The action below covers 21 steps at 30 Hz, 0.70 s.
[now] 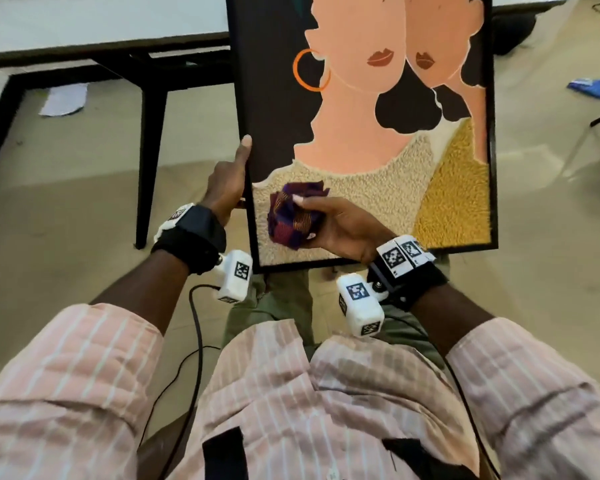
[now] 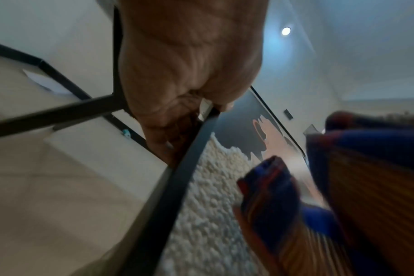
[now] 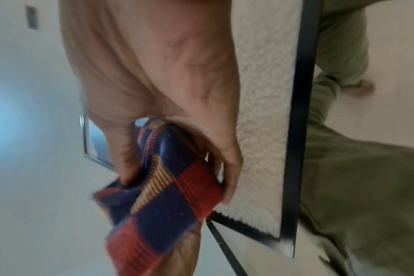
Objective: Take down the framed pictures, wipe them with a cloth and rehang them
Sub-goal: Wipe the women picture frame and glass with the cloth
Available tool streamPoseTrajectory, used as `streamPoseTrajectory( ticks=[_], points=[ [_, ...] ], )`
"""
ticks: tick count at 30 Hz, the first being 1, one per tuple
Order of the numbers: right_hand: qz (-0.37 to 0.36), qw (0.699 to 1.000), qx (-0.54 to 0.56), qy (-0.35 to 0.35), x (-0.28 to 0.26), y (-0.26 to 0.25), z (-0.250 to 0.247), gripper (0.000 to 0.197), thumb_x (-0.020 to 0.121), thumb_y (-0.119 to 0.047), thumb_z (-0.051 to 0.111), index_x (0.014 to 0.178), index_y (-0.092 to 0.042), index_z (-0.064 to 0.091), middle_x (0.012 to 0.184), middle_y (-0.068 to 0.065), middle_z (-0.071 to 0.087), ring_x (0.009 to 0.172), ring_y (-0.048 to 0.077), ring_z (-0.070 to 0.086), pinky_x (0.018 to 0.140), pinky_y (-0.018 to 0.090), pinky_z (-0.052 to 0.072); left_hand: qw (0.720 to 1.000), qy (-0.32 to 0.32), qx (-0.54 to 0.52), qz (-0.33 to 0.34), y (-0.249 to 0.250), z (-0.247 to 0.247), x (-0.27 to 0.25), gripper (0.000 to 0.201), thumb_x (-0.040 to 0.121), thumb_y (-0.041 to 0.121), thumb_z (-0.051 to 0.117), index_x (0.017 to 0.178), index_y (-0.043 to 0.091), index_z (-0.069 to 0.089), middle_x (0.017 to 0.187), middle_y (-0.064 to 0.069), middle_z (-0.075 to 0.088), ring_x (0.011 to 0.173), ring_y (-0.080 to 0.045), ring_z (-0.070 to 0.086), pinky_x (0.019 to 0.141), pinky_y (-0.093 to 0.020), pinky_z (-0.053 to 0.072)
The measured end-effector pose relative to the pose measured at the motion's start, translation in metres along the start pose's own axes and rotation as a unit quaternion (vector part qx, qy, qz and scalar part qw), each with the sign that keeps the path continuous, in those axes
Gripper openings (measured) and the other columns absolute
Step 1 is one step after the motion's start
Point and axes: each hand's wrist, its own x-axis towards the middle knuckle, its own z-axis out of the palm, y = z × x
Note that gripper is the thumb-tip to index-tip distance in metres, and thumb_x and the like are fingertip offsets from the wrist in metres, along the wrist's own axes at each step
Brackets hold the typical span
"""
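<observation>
A black-framed picture of two faces with hoop earring and tufted cream and mustard areas stands upright in front of me, off the wall, its lower edge near my legs. My left hand grips its left frame edge, thumb up along the front. My right hand holds a bunched purple, blue and red checked cloth against the cream lower left part of the picture. In the right wrist view the fingers curl round the cloth beside the frame's bottom corner.
A white table with black legs stands at the back left. A scrap of paper lies on the beige floor beneath it. A blue object lies on the floor at right. Cables trail past my olive trousers.
</observation>
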Motion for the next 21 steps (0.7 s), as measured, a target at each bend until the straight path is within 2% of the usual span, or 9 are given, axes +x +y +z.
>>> streamPoseTrajectory(
  ticks=[2, 4, 6, 8, 10, 15, 17, 19, 21],
  points=[
    [0.002, 0.997, 0.077, -0.021, 0.009, 0.002, 0.005, 0.025, 0.095, -0.037, 0.056, 0.107, -0.017, 0.064, 0.122, 0.008, 0.057, 0.123, 0.029, 0.049, 0.104, 0.062, 0.036, 0.999, 0.018, 0.010, 0.044, -0.004, -0.005, -0.006, 0.068, 0.082, 0.075, 0.052, 0.102, 0.012, 0.067, 0.097, -0.005, 0.072, 0.085, -0.023, 0.071, 0.066, -0.036, 0.059],
    [0.024, 0.987, 0.147, -0.055, 0.014, 0.001, 0.011, 0.044, 0.094, -0.051, 0.053, 0.112, -0.011, 0.058, 0.119, 0.010, 0.052, 0.119, 0.029, 0.048, 0.109, 0.054, 0.034, 0.982, 0.128, 0.052, 0.128, -0.011, -0.012, -0.012, 0.058, 0.078, 0.071, 0.061, 0.093, 0.015, 0.066, 0.089, -0.001, 0.072, 0.081, -0.018, 0.070, 0.073, -0.037, 0.059],
    [0.009, 0.984, 0.156, -0.082, 0.018, -0.002, 0.017, 0.034, 0.096, -0.036, 0.055, 0.110, -0.005, 0.057, 0.111, 0.012, 0.058, 0.105, 0.027, 0.057, 0.105, 0.045, 0.039, 0.959, 0.199, 0.059, 0.194, -0.015, -0.017, -0.022, 0.051, 0.081, 0.067, 0.060, 0.085, 0.017, 0.065, 0.080, 0.001, 0.071, 0.073, -0.015, 0.068, 0.071, -0.036, 0.057],
    [-0.020, 0.988, 0.118, -0.093, 0.021, -0.009, 0.023, 0.020, 0.096, -0.014, 0.050, 0.111, -0.003, 0.056, 0.108, 0.016, 0.061, 0.099, 0.028, 0.060, 0.102, 0.044, 0.043, 0.971, 0.132, 0.025, 0.200, -0.017, -0.014, -0.035, 0.047, 0.088, 0.060, 0.058, 0.084, 0.014, 0.066, 0.077, -0.001, 0.070, 0.067, -0.017, 0.069, 0.058, -0.031, 0.056],
    [-0.026, 0.991, 0.090, -0.097, 0.024, -0.013, 0.028, 0.030, 0.094, -0.005, 0.043, 0.123, 0.002, 0.051, 0.116, 0.022, 0.055, 0.105, 0.033, 0.055, 0.104, 0.044, 0.041, 0.979, 0.062, 0.014, 0.194, -0.021, -0.014, -0.047, 0.049, 0.091, 0.055, 0.056, 0.095, 0.007, 0.069, 0.084, -0.002, 0.071, 0.077, -0.017, 0.071, 0.057, -0.030, 0.058],
    [-0.055, 0.998, 0.018, -0.029, 0.038, -0.019, 0.042, 0.028, 0.085, -0.003, 0.051, 0.109, 0.009, 0.055, 0.096, 0.022, 0.057, 0.080, 0.030, 0.061, 0.079, 0.037, 0.053, 0.972, -0.009, 0.007, 0.233, -0.021, -0.024, -0.062, 0.055, 0.077, 0.059, 0.067, 0.108, 0.013, 0.070, 0.094, -0.002, 0.073, 0.087, -0.015, 0.071, 0.070, -0.032, 0.060],
    [-0.085, 0.996, -0.016, 0.001, 0.046, -0.020, 0.047, 0.047, 0.080, -0.012, 0.064, 0.114, 0.018, 0.053, 0.100, 0.025, 0.056, 0.086, 0.034, 0.058, 0.083, 0.042, 0.051, 0.972, -0.003, 0.029, 0.233, -0.023, -0.029, -0.062, 0.047, 0.075, 0.055, 0.073, 0.107, 0.020, 0.070, 0.095, -0.001, 0.074, 0.087, -0.015, 0.072, 0.074, -0.032, 0.060],
    [-0.140, 0.980, -0.130, 0.057, 0.049, -0.024, 0.049, 0.052, 0.083, -0.034, 0.070, 0.110, 0.009, 0.060, 0.102, 0.020, 0.064, 0.091, 0.026, 0.061, 0.085, 0.041, 0.051, 0.971, 0.098, 0.012, 0.218, -0.024, -0.040, -0.058, 0.038, 0.078, 0.049, 0.076, 0.102, 0.020, 0.068, 0.094, 0.002, 0.072, 0.085, -0.013, 0.069, 0.078, -0.025, 0.057],
    [-0.237, 0.880, -0.365, 0.189, 0.048, -0.031, 0.041, 0.047, 0.083, -0.049, 0.069, 0.106, -0.009, 0.060, 0.100, 0.003, 0.066, 0.092, 0.014, 0.062, 0.082, 0.030, 0.049, 0.948, 0.252, 0.028, 0.191, -0.028, -0.054, -0.056, 0.038, 0.086, 0.038, 0.071, 0.105, 0.007, 0.062, 0.094, -0.002, 0.066, 0.084, -0.016, 0.062, 0.068, -0.005, 0.044]
  ],
)
